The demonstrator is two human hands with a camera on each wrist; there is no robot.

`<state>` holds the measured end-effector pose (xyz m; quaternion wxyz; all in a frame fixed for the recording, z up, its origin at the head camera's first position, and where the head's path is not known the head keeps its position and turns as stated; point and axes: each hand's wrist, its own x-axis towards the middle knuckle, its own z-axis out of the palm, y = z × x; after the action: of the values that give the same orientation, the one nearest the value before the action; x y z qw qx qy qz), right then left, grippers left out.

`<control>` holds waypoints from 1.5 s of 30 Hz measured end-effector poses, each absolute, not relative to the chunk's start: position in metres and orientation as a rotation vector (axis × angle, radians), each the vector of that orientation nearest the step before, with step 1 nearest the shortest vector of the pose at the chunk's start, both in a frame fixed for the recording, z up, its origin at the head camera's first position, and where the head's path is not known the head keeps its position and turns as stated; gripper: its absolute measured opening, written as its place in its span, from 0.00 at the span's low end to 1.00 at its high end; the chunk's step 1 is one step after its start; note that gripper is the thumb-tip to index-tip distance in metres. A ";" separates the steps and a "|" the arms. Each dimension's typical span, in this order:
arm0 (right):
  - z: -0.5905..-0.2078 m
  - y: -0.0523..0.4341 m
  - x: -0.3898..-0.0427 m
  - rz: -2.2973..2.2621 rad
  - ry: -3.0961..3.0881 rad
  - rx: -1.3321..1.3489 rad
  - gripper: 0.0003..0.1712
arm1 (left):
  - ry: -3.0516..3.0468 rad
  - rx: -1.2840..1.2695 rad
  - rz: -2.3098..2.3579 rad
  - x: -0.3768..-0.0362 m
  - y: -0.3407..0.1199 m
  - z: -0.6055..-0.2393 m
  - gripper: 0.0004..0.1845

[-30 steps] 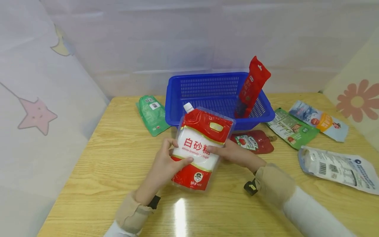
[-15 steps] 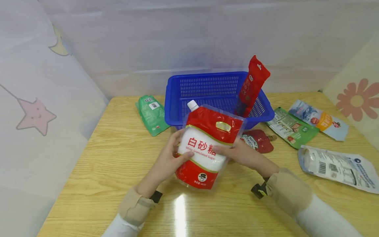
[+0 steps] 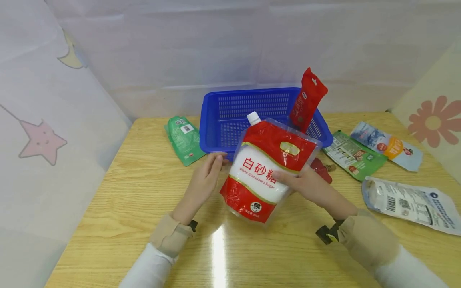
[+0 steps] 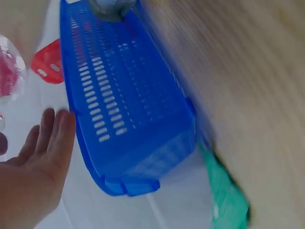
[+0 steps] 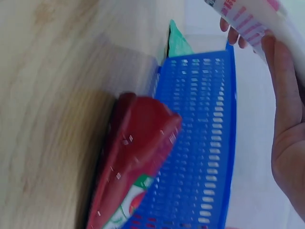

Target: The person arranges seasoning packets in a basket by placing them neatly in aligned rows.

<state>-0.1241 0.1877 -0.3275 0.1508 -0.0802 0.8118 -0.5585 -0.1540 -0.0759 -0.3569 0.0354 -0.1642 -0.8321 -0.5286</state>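
A red and white pouch of granulated sugar (image 3: pixel 263 154) with a white screw cap is held up, tilted, before the basket. My right hand (image 3: pixel 314 188) grips its right edge, thumb across the printed front; the fingers curl behind, as the right wrist view shows. Left of the pouch is my left hand (image 3: pixel 203 180), holding nothing. Its fingers extend straight in the left wrist view, fingertips right by the rim of the blue basket (image 4: pixel 128 157). Inside that basket a red packet (image 3: pixel 309 98) leans upright in the right corner. The sugar pouch partly covers a red ketchup pouch (image 3: pixel 321 172) on the table.
A green pouch (image 3: pixel 185 140) lies left of the basket. To the right lie a green packet (image 3: pixel 356 158), a blue and orange packet (image 3: pixel 389 146) and a white pouch (image 3: pixel 410 206). A papered wall (image 3: pixel 162 60) stands behind the table (image 3: pixel 144 192).
The sugar pouch has moved right and a little up, away from the table's front. My left hand has let go of its left edge, while the right hand keeps holding it.
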 end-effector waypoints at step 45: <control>-0.288 0.203 -0.126 -1.903 2.703 -0.059 0.26 | -2.674 -0.380 -0.125 -0.210 -0.037 -0.367 0.18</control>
<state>-0.1256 0.2029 -0.2879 -0.0823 -0.0177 0.8147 -0.5737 -0.2095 -0.0366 -0.3668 0.2172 -0.1370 -0.9654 -0.0450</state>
